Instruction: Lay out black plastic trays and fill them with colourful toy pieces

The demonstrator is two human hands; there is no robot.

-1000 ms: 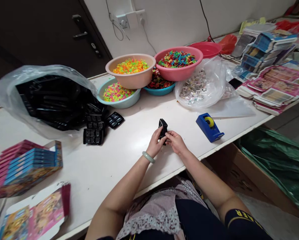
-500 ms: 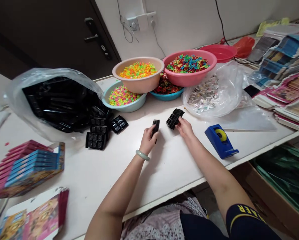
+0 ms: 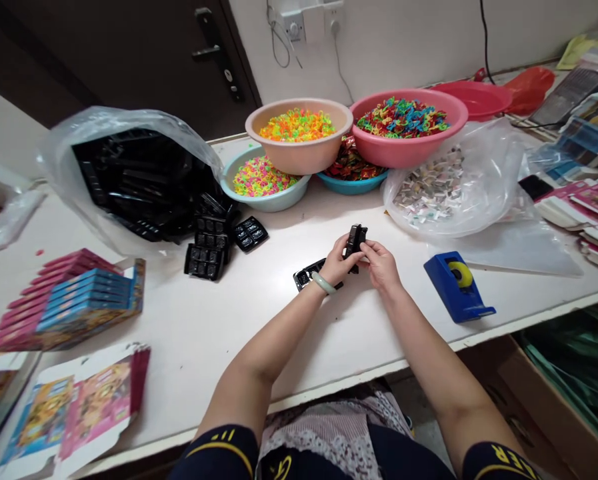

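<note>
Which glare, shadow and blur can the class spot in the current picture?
Head view: glints on the loose black trays and clear bag; head view: soft shadow on the white table beside the left forearm; head view: the held black tray is dark, fine detail hard to read; head view: blurred print on the far-right stack.

- A black moulded tray (image 3: 355, 238) is held upright, its lower part hidden.
- A second black tray (image 3: 305, 275) is laid nearer left, partly covered.
</note>
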